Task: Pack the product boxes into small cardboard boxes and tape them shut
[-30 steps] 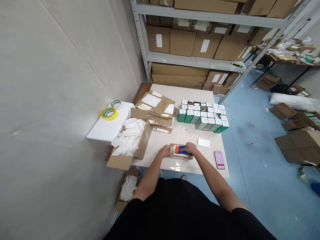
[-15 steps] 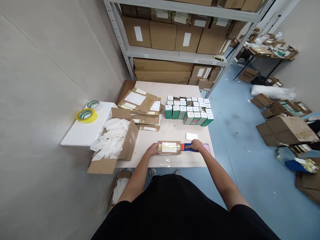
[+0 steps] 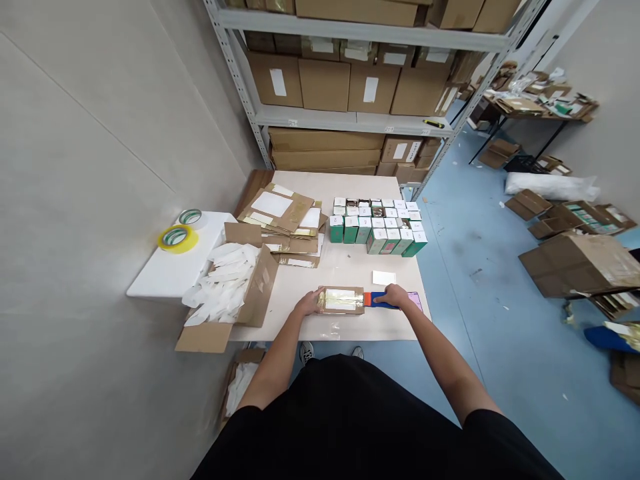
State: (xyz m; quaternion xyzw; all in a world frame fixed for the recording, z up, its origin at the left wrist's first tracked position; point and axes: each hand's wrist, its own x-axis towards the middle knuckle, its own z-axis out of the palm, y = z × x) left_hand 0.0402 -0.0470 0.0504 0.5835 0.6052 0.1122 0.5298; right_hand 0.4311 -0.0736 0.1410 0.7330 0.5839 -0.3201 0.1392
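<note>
A narrow cardboard box (image 3: 341,300) with a white label and shiny clear tape on top lies flat near the table's front edge. My left hand (image 3: 311,302) grips its left end, the thumb side toward me. At the box's right end, my right hand (image 3: 394,296) is closed around a blue tape dispenser (image 3: 379,299) with an orange front, which touches the box edge. A phone with a pink screen (image 3: 415,301) lies partly under my right wrist. Just behind the dispenser is a small white card (image 3: 383,277).
Green-and-white small boxes (image 3: 379,227) stand in rows at the back right. Flattened cartons (image 3: 280,213) are stacked at left, beside an open carton of white paper strips (image 3: 265,287). Tape rolls (image 3: 179,239) rest on a white surface (image 3: 160,273). A loaded shelf (image 3: 350,120) stands behind.
The view has tilted slightly, so the scene sits a little lower. Both hands keep their grip on the box and the tape dispenser, with hardly any movement between them.
</note>
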